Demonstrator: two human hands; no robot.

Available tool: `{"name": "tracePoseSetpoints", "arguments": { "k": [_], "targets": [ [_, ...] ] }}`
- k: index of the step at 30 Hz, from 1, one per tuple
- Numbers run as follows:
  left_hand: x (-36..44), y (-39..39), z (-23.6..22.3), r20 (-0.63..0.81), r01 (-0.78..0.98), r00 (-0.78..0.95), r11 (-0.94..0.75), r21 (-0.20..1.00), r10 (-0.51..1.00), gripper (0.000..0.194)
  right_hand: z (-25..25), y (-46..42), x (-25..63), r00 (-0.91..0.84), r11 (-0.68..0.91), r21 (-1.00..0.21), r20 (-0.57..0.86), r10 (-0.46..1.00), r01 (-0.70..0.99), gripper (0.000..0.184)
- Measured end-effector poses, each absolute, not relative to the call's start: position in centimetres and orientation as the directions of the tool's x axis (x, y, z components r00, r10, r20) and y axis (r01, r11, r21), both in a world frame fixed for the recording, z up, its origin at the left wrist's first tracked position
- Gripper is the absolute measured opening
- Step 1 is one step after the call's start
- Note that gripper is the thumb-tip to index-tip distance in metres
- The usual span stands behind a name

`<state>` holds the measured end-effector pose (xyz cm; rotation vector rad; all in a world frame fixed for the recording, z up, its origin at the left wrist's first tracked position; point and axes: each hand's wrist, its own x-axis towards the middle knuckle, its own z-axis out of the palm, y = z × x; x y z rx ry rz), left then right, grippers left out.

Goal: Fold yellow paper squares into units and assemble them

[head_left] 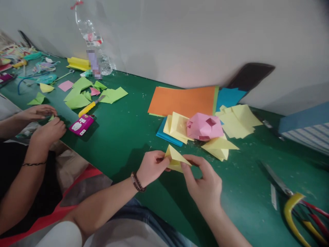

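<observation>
The yellow paper triangle (175,159) lies lengthwise between my hands, above the near edge of the counter (244,178), pinched by my left fingers (161,160) and right fingers (191,160).

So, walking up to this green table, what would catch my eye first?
The pink folded paper model stands out, sitting on loose yellow sheets before a big orange sheet. Just below, the person's left hand and right hand pinch a folded yellow paper triangle. Further left, a co-worker's hands work near green scraps.
</observation>
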<state>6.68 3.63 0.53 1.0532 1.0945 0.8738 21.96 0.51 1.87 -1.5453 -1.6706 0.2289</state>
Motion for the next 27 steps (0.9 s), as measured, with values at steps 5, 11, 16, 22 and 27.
{"name": "tracePoseSetpoints", "arguments": {
  "k": [5, 11, 16, 22, 27],
  "targets": [
    [6.8, 3.6, 0.7, -0.265, -0.041, 0.239, 0.283, 0.958, 0.934, 0.027, 1.9, 0.3, 22.0, -0.016, 0.344, -0.541, 0.521, 0.853, 0.767, 0.01],
    [6.9, 3.6, 0.8, -0.279, -0.091, 0.254, 0.311, 0.946, 0.926, 0.03, 1.7, 0.6, 21.9, -0.12, 0.445, -0.462, 0.579, 0.807, 0.768, 0.018],
    [6.7, 3.5, 1.0, -0.27, -0.086, 0.266, 0.302, 0.949, 0.925, 0.029, 1.6, 0.6, 22.0, -0.007, 0.34, -0.581, 0.499, 0.867, 0.74, 0.015],
    [6.4, 3.6, 1.4, -0.22, -0.088, 0.383, 0.273, 0.958, 0.897, 0.037, 1.7, 1.3, 23.0, 0.348, -0.085, -0.828, 0.137, 0.927, 0.554, 0.027],
    [6.5, 3.2, 0.8, -0.202, -0.043, 0.29, 0.223, 0.974, 0.935, 0.073, 1.9, 1.6, 23.2, 0.365, -0.094, -0.853, 0.117, 0.924, 0.513, 0.029]
  ]
}}
